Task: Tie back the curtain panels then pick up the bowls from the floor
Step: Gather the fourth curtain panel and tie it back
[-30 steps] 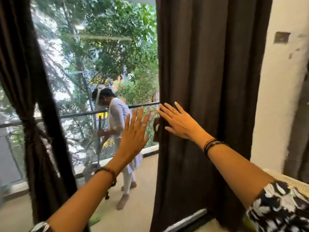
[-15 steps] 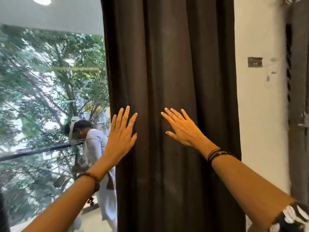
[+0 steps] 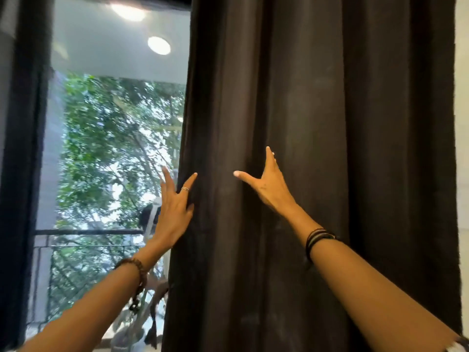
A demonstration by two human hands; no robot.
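Hanging full height on the rt side of frame, the dark brown curtain panel (image 3: pixel 317 123) fills most of the view, top to bottom, in loose vertical folds. Both hands are up against it at abt mid-height, arms reaching in from the lower corners.

Left hand (image 3: pixel 175 212) sits right at the panel's left edge, where fabric meets the window glass (image 3: pixel 114 148). Fingers straight & spread, pointing up; ring on one finger. Ring-side fingers lie on the cloth edge, thumb looks tucked at the fold, other fingers stick out past the edge over the glass. Nothing gripped, hand flat & wide open. Beaded bracelet (image 3: pixel 137 273) on that wrist.

Right hand (image 3: pixel 266 184) is further in, on the front face of the panel, a bit higher than the left, w/ a strip of curtain between the two. Thumb out to the left, fingers straight up together, seen edge-on so a wide V shows. Pressed to or just at the fabric; can't tell if there's real contact. No cloth pinched or bunched in it, so open. Dark cord bands (image 3: pixel 319 237) on the wrist.

Second dark panel (image 3: pixel 22 174) runs down the far left edge, blurred. Btwn the panels: trees (image 3: pixel 106 138) outside, a balcony railing (image 3: pixel 88 232), 2 round ceiling lights (image 3: pixel 159 45) reflected up top. Another person is partly visible behind the left hand, mostly hidden. Pale wall (image 3: pixel 463 123) shows as a sliver at far rt.
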